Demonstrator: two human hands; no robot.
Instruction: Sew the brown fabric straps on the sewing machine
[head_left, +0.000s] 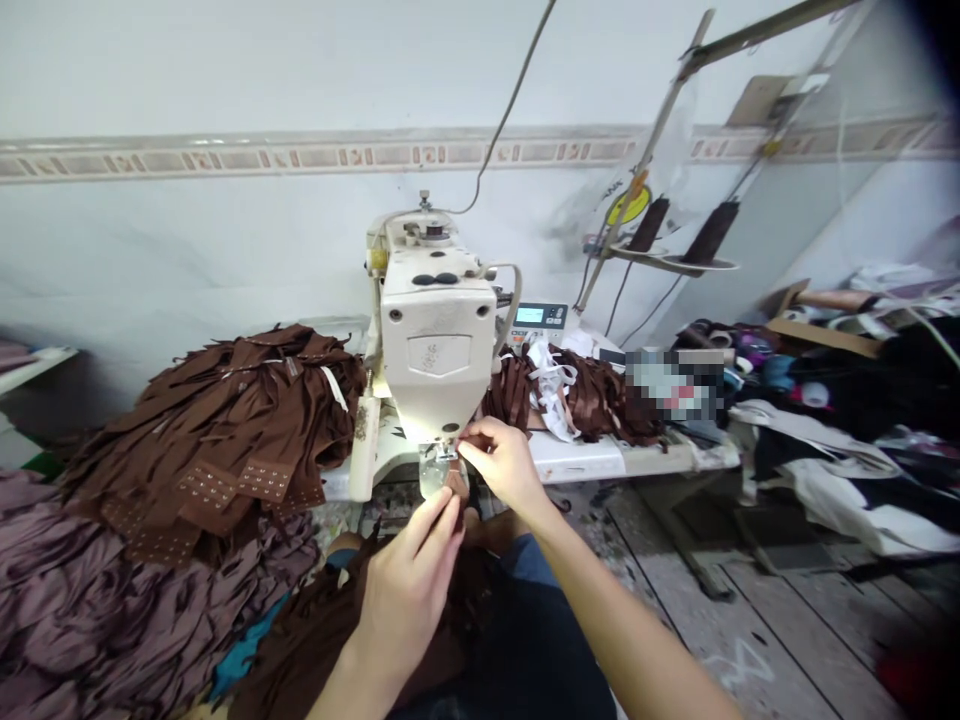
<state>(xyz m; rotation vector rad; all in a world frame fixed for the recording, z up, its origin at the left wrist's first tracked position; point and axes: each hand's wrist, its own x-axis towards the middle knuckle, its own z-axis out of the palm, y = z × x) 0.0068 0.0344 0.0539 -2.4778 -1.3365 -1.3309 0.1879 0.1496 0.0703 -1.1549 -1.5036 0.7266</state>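
Observation:
A white industrial sewing machine point(439, 350) stands in front of me with its needle end facing me. Just below the presser foot point(447, 450), a small folded piece of brown fabric strap point(456, 484) lies over the machine's narrow arm. My left hand point(411, 575) pinches the near end of this strap between thumb and fingers. My right hand point(504, 462) is closed at the right side of the presser foot, fingertips at the strap's far end; they partly hide what they hold. More brown fabric point(315, 640) hangs over my lap.
A heap of brown garments with hook-and-eye rows point(217, 430) sits left of the machine, above mauve fabric point(112, 610). Brown and white strips point(555, 390) lie on the right, near a control panel point(536, 317). A thread stand holds dark cones point(711, 232). White cloth point(840, 480) hangs farther right.

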